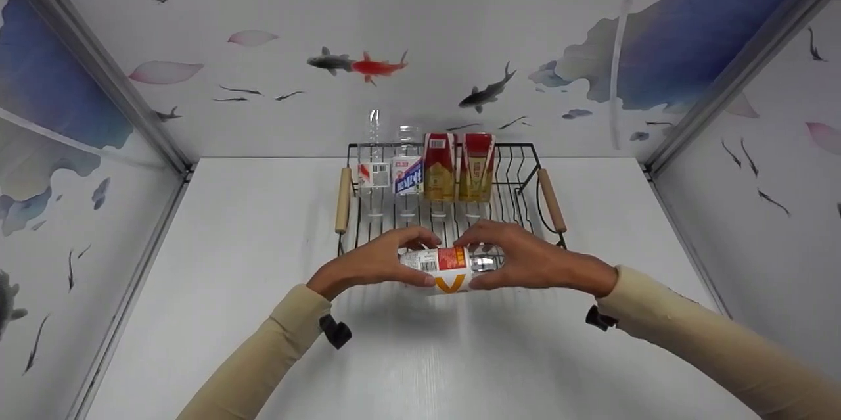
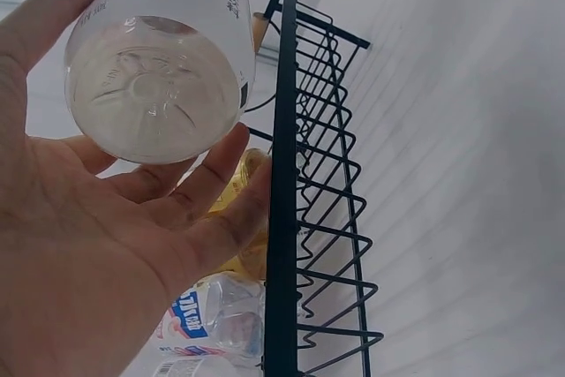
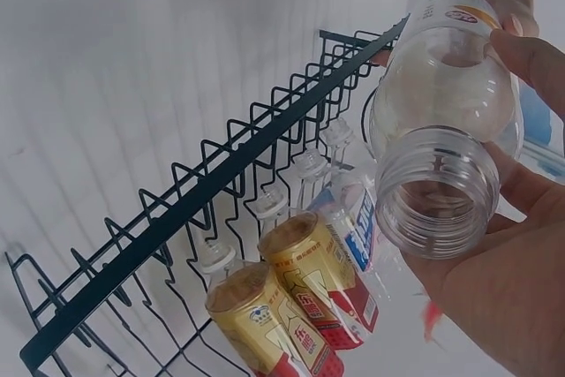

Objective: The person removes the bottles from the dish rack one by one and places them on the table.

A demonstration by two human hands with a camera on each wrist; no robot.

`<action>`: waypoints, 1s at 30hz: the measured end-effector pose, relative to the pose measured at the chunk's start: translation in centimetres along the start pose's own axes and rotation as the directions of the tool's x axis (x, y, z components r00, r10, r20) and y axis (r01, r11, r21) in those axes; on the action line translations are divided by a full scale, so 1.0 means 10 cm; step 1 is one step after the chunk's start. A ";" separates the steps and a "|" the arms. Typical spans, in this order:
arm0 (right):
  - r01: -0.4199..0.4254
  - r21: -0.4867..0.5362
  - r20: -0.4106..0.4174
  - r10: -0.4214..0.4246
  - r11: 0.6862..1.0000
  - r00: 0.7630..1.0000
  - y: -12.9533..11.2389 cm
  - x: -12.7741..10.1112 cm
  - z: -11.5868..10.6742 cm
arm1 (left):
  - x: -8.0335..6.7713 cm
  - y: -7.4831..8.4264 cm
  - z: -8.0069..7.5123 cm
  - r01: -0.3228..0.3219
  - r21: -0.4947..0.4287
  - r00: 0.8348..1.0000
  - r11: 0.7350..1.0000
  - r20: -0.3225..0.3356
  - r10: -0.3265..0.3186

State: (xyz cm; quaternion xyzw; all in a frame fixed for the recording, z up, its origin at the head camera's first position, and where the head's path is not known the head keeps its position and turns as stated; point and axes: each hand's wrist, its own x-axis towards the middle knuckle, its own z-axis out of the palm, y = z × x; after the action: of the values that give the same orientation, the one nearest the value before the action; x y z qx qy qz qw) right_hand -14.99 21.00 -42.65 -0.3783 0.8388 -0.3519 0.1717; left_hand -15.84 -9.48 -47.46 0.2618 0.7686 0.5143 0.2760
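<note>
Two hands are holding one empty bottle (image 1: 449, 268) sideways just in front of me: my left hand (image 1: 368, 263) is curling its fingers round the base end, and my right hand (image 1: 525, 257) is gripping the open neck end, which has no cap on it in the right wrist view. The bottle is hanging a little above the white surface (image 1: 263, 275), right at the near edge of the black wire rack (image 1: 519, 183) that sits just beyond my fingertips.

I judge that I am partway through loading the rack, with this bottle on the way in. The next move seems to call for turning the bottle neck-down and easing it forward past my fingers, then seating it in a free slot; the space to my right of the standing bottles looks open.

Counting what stands beyond my hands: four bottles in one row at the far side of the rack. Two clear bottles with small labels (image 1: 374, 173) are toward my left hand, and two bottles with red and gold labels (image 1: 440, 167) are closer to the middle. With the one I am holding, that makes five bottles. The rack has two wooden handles (image 1: 343, 200), one off each hand.
</note>
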 end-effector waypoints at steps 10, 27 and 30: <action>0.000 -0.027 -0.009 0.000 1.000 1.000 -0.02 0.01 0.00 | 0.02 0.06 0.04 -0.002 0.032 1.000 0.999 0.006 0.002; 0.009 -0.050 -0.031 -0.010 0.999 0.999 -0.02 -0.02 0.01 | 0.02 0.16 0.13 -0.039 0.077 0.999 0.996 -0.018 0.041; 0.008 -0.048 -0.031 -0.009 0.999 0.999 -0.02 -0.02 0.01 | 0.02 0.18 0.15 -0.050 0.105 0.998 0.993 -0.023 0.053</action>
State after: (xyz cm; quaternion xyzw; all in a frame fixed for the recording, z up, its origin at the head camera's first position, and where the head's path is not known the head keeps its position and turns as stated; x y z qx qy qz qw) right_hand -14.73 21.00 -42.55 -0.3804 0.8479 -0.3384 0.1482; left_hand -14.70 -7.78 -46.30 0.2889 0.7908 0.4838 0.2389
